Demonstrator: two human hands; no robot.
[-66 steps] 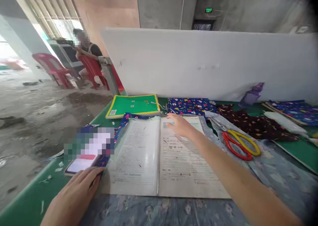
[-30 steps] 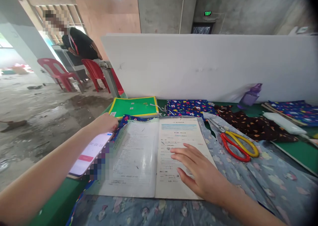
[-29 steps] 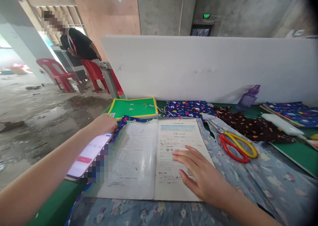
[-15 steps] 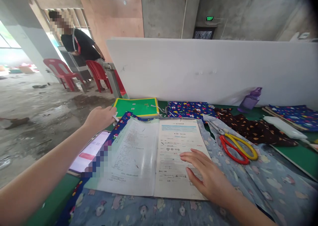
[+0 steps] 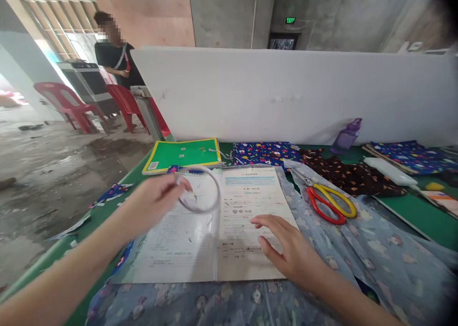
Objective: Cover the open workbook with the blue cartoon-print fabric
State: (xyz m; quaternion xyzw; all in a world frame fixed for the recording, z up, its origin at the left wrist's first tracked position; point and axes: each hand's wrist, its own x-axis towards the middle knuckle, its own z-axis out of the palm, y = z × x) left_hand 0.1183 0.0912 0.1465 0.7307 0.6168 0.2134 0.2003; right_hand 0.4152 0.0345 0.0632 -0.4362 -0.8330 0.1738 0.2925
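Observation:
My left hand, blurred by motion, is closed on a thin, pale ring that looks like a roll of tape. The roll hangs over the left page of an open booklet with printed text. My right hand rests on the right page, fingers apart and holding nothing. Beneath the booklet lies grey-blue patterned fabric. Scissors with one red and one yellow handle lie on this fabric, right of the booklet.
A green book with a yellow border lies behind the booklet, beside folded blue patterned cloth. Brown cloth and a purple bottle are farther right. A white board stands behind. A person stands near red chairs.
My left hand has moved right from the booklet's far left corner to above its left page, now with the roll of tape showing. The phone is out of sight. My right hand stays put.

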